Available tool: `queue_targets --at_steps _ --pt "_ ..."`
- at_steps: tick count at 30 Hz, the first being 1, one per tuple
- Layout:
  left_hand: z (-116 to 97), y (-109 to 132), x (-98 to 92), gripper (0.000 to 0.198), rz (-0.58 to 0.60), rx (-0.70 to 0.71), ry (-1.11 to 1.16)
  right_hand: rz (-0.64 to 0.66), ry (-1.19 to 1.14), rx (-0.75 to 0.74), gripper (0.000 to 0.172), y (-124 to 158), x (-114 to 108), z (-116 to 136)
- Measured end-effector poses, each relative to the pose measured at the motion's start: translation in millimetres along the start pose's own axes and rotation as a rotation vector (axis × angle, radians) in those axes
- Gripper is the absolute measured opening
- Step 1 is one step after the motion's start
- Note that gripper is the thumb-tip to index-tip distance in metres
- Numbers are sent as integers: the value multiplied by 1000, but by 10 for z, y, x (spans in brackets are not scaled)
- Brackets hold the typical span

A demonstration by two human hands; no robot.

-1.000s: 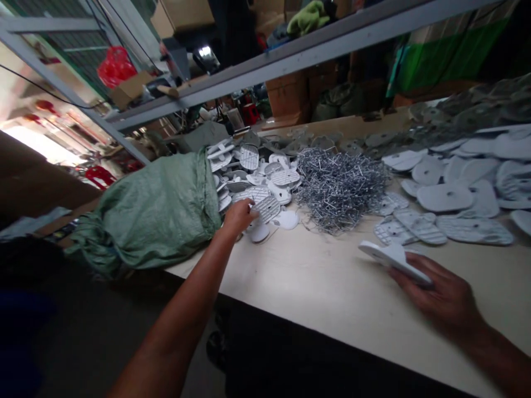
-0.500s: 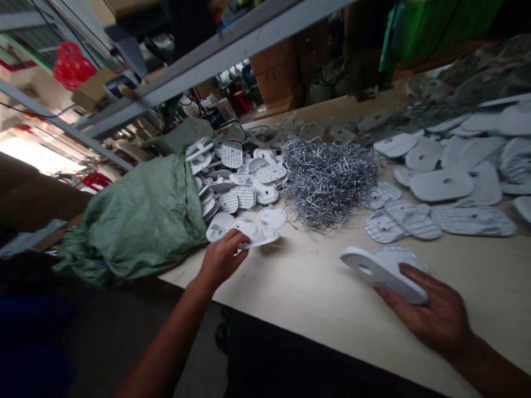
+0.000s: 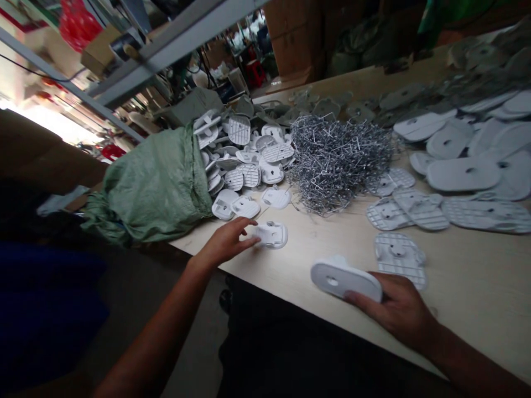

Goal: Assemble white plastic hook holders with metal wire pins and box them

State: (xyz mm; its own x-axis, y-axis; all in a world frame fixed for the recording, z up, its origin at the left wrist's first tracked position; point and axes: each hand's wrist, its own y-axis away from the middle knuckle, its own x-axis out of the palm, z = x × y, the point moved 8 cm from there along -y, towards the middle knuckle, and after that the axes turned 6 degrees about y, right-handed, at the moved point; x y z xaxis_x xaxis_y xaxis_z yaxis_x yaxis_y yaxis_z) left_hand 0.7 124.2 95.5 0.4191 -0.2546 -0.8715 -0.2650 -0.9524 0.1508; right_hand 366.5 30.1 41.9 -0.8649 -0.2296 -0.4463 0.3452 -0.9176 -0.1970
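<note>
My left hand [image 3: 230,239] is at the near edge of the table. Its thumb and fingers are on either side of the left end of a white plastic piece [image 3: 274,235], whose raised rails face up. In my right hand [image 3: 400,304] is a white rounded plastic plate [image 3: 346,281], held tilted above the tabletop, its smooth side with one hole toward me. The thumb presses on that face, while the other fingers are behind it. Just beyond this hand lies a ribbed white piece [image 3: 400,257], lying flat.
A green woven sack [image 3: 153,182] spills a heap of white pieces [image 3: 249,160] at the left. Behind the middle sits a tangled pile of metal wire parts [image 3: 338,160]. More white plates [image 3: 464,174] are stacked at the right. A metal shelf beam [image 3: 174,52] crosses above.
My left hand has drawn the white piece away from the heap toward the near edge. My right hand has moved left with its plate, uncovering the ribbed piece behind it.
</note>
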Motion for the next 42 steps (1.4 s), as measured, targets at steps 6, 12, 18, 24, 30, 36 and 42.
queue_targets --at_steps 6,12,18,24,30,36,42 --pt "-131 -460 169 40 31 68 -81 163 -177 223 34 -30 157 -131" --pt "-88 -685 308 13 88 81 -144 65 -280 360 40 -25 78 -237" --pt "87 -643 198 11 65 91 -85 73 -336 396 47 21 120 -330" --pt "228 -484 48 23 -120 85 281 19 -327 389 42 9 68 -296" --pt "331 -316 208 38 -210 -36 864 30 -236 438 47 -86 87 -225" --pt "343 -1 476 35 -236 -155 1212 -55 -331 654 65 -237 287 -208" --pt "408 287 776 48 -254 -315 1596 -251 -400 726 107 -292 528 -204"
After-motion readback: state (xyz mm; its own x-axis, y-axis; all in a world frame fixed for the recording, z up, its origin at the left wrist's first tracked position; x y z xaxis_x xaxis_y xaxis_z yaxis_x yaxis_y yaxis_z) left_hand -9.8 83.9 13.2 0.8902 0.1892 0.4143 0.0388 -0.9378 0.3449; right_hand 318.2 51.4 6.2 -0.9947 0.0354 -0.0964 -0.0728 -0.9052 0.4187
